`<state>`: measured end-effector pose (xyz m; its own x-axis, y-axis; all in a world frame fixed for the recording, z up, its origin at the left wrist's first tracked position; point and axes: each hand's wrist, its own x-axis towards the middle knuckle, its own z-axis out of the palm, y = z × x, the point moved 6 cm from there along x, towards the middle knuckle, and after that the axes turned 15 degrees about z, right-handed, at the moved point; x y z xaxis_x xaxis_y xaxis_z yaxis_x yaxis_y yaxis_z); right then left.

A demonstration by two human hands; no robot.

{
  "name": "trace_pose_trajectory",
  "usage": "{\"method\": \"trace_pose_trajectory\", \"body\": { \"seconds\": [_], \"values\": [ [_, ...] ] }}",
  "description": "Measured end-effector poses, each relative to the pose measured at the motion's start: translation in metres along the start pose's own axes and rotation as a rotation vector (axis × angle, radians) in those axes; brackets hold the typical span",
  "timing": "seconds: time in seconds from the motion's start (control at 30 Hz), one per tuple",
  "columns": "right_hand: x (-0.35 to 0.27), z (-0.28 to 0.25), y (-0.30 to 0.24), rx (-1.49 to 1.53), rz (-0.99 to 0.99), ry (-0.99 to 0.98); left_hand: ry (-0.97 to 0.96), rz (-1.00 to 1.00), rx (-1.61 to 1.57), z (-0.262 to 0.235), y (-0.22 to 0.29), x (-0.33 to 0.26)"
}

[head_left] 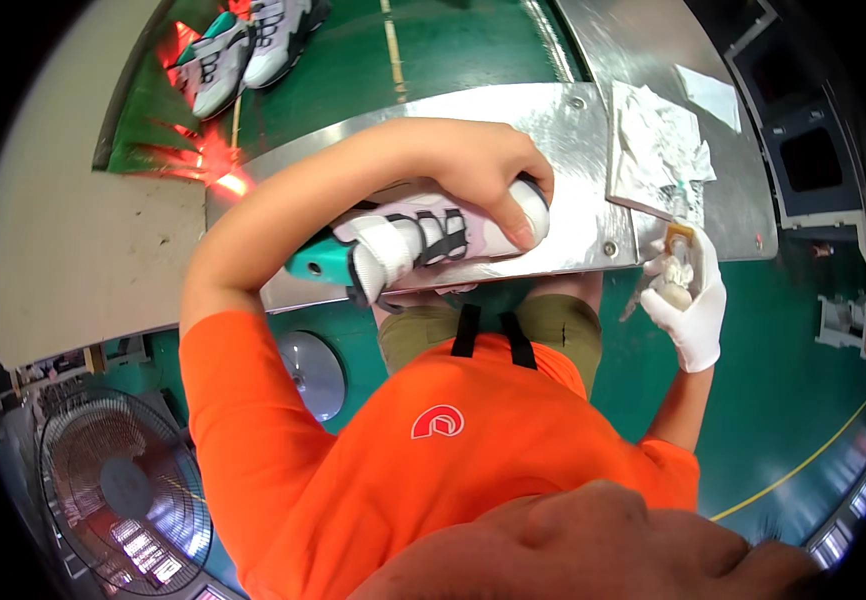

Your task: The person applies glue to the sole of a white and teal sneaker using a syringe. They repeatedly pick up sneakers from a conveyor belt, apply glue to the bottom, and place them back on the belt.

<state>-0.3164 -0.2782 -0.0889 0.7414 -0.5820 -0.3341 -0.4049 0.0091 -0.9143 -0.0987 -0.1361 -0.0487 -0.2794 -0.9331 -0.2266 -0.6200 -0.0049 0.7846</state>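
Head view: the left hand (473,165), bare, is clenching over a sneaker (423,240) at the centre of the frame, fingers curling down over its far end and pressing it against the front edge of the bench (573,150). The sneaker is lying with its long axis running roughly left to right across the frame, tilting slightly down toward the left. Its teal end is pointing toward frame left; its rounded white end is sitting under the fingertips at the right. The upper is showing smooth white and pale pink panels with dark straps crossing it.

The bench is a sheet of brushed, scuffed metal with bolt heads at its corners. The right hand (688,295), in a white fabric glove, is grasping a small brush (675,255) with a pale bristle head, right of centre, just off the bench's right corner. A crumpled white cloth (658,140) is lying on the bench above it. Two more sneakers (243,45) are resting on the green belt (433,50) at the upper left.
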Motion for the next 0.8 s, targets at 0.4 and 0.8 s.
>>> {"method": "trace_pose_trajectory", "body": {
  "seconds": [0.4,0.8],
  "values": [
    [0.000,0.042,0.004,0.677,0.036,-0.724,-0.061,-0.092,-0.072,-0.004,-0.011,0.013],
    [0.004,0.052,0.004,0.690,0.017,-0.815,-0.075,-0.123,-0.029,-0.005,-0.012,0.014]
  ]
}}
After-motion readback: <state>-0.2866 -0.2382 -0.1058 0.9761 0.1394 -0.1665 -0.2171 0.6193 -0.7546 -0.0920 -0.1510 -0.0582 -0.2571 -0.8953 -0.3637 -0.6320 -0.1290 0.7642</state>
